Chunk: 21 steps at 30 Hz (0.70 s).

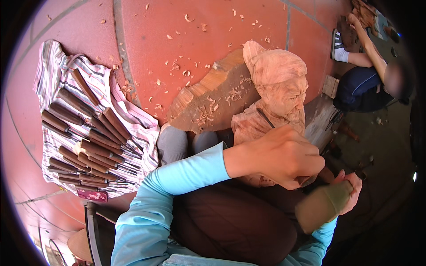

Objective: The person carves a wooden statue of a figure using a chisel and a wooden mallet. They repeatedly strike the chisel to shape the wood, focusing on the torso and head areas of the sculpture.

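In front of me stands a carved wooden bust (282, 73) of a head with a tall, swept-back top. My left hand (282, 155) is closed around a wood chisel, and the chisel's dark blade (265, 118) meets the bust below the head. The handle's end (306, 180) pokes out under my fist. Lower right, my right hand (353, 188) grips a wooden mallet (322, 206) with a thick greenish-brown head, slightly blurred. The mallet is near the chisel's handle end but apart from it.
On the left, a striped cloth (49, 66) bears several chisels (95, 150) with dark wooden handles. Behind the bust lies a rough wood slab (213, 95) strewn with shavings. More shavings dot the red tiled floor (155, 26). Another person (361, 84) sits at the upper right.
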Motion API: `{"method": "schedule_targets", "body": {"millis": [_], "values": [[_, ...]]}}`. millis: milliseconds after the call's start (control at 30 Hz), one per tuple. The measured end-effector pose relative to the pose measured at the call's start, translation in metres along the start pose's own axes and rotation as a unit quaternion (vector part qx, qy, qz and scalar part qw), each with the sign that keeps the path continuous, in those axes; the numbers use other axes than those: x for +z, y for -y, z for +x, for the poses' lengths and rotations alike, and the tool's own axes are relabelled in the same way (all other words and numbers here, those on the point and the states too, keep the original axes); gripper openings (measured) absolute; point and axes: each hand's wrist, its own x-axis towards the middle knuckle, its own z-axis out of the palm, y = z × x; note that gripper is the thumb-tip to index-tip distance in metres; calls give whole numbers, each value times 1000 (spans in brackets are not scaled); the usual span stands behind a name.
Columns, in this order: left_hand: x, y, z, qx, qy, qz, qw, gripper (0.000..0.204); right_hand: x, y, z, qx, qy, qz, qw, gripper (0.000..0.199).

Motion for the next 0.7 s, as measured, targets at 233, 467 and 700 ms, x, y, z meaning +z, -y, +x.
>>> {"method": "schedule_targets", "body": {"millis": [233, 467, 700], "values": [[0, -5, -6, 23, 5, 9, 1000, 23, 4, 2, 0, -33, 1, -35, 999, 81], [-12, -10, -3, 38, -19, -13, 999, 15, -4, -19, -11, 0, 40, 132, 990, 91], [-40, 2, 5, -40, -165, 15, 985, 30, -6, 3, 67, -11, 69, 220, 973, 67]]}}
